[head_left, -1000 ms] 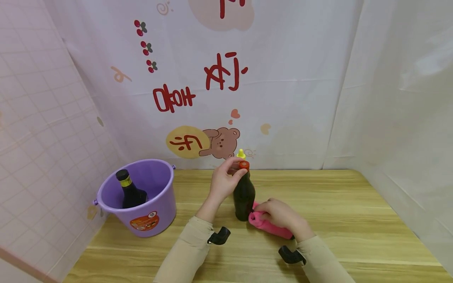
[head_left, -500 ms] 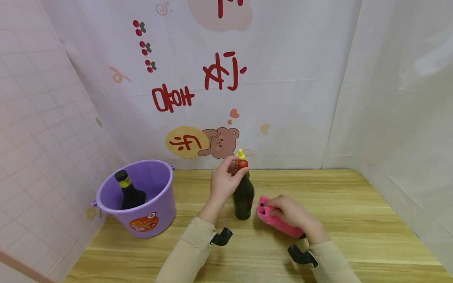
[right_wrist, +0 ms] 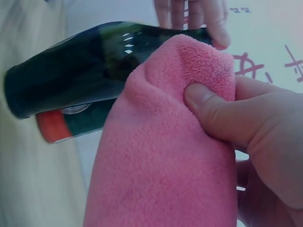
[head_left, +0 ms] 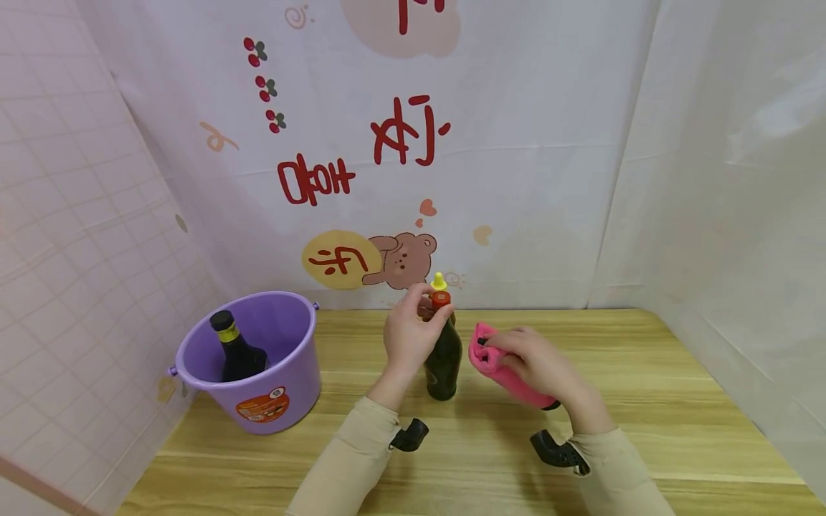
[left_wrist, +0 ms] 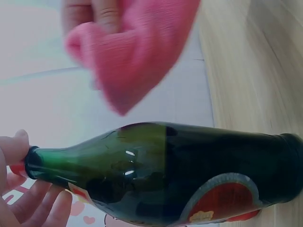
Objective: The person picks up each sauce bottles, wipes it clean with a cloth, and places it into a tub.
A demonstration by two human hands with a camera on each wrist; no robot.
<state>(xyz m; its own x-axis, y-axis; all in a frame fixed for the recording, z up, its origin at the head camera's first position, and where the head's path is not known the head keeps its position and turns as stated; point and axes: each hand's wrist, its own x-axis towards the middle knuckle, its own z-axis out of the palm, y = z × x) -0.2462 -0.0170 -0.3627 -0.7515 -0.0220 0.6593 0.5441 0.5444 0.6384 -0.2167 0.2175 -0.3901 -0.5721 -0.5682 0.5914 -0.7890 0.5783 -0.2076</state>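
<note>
A dark green glass bottle [head_left: 442, 365] with a red cap [head_left: 441, 299] stands upright on the table, tilted slightly in the head view. My left hand [head_left: 411, 326] pinches it at the top, thumb and fingers around the cap and neck. In the left wrist view the bottle [left_wrist: 142, 165] shows a round red label near its base. My right hand [head_left: 534, 360] grips a folded pink cloth [head_left: 510, 380], its thumb pressing into the plush fabric [right_wrist: 161, 137]. The cloth is to the right of the bottle, apart from it.
Behind the bottle stands another one with a yellow pointed cap [head_left: 439, 282], mostly hidden. At the left is a purple bucket [head_left: 303, 373] holding a dark bottle [head_left: 239, 351] with a black cap. A printed curtain [head_left: 529, 179] hangs behind the wooden table [head_left: 613, 380].
My right hand has drawn the pink cloth away from the bottle's lower side, to the right, then upward in the head view. My left hand keeps its hold on the bottle top.
</note>
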